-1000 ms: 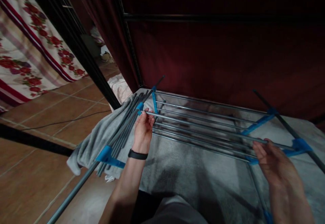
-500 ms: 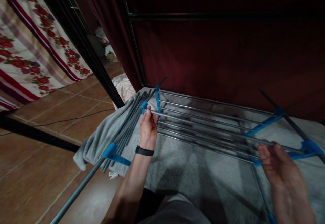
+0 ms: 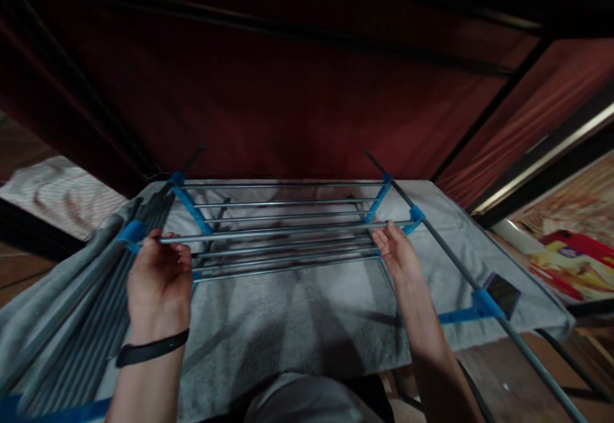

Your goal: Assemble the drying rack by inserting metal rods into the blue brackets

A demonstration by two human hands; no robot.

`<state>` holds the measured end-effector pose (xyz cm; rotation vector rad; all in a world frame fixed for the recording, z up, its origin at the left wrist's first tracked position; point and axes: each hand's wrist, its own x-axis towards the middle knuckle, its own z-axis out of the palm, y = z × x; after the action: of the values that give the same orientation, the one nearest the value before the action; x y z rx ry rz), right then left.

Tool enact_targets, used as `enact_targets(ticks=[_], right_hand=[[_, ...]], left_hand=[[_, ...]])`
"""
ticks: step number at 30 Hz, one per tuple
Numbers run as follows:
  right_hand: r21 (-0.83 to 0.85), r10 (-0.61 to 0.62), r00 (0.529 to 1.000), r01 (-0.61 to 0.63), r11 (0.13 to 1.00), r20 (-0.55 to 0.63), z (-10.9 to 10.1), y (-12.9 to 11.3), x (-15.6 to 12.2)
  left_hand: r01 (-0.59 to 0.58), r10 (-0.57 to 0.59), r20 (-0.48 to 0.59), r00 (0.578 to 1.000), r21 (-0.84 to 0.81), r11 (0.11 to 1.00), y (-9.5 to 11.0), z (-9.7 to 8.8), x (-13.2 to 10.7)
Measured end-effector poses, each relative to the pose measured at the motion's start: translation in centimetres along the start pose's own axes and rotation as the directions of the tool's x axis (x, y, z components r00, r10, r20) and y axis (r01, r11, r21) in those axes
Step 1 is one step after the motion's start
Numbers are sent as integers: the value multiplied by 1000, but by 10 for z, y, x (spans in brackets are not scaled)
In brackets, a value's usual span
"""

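My left hand [image 3: 160, 285] is closed around the left end of a grey metal rod [image 3: 288, 230], beside a blue plastic connector [image 3: 132, 234]. With fingers pinched on the same rod near its right end, my right hand [image 3: 397, 253] is close to another blue connector [image 3: 415, 215]. The rod spans a partly built rack of parallel rods and blue brackets [image 3: 378, 199]. Long side poles [image 3: 451, 258] run along both sides of it. A bundle of loose grey rods [image 3: 103, 304] lies left of my left hand.
The rack rests on a grey blanket [image 3: 288, 320] over a bed. Dark red curtain cloth [image 3: 288, 109] hangs behind, crossed by dark bars. A dark flat object [image 3: 503, 295] lies near the right pole. A red and yellow package [image 3: 573, 263] is at the far right.
The view has swung to the right, bringing the rack's right side and the package into sight. Both hands stay on the rod near its ends.
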<state>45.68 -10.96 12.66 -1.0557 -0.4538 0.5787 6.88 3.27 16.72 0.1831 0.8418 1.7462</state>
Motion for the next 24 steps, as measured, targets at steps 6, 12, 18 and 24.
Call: enact_targets(ticks=[6,12,18,24], right_hand=[[57,100,994,-102,993,33,-3,9,18],[171,211,977,-214,962,35,-6,13,26],[208,227,974,-227,951,24,-4,9,28],[204,261,965,-263,943,37,-5,9,29]], left_hand=[[-25,24,17,1000,77,997,-2,1,-2],[-21,20,23,1000,62,998,-3,-2,2],[-7,7,33,999,15,1000,-3,-3,3],[-3,2,34,999,30,1000,-3,-3,1]])
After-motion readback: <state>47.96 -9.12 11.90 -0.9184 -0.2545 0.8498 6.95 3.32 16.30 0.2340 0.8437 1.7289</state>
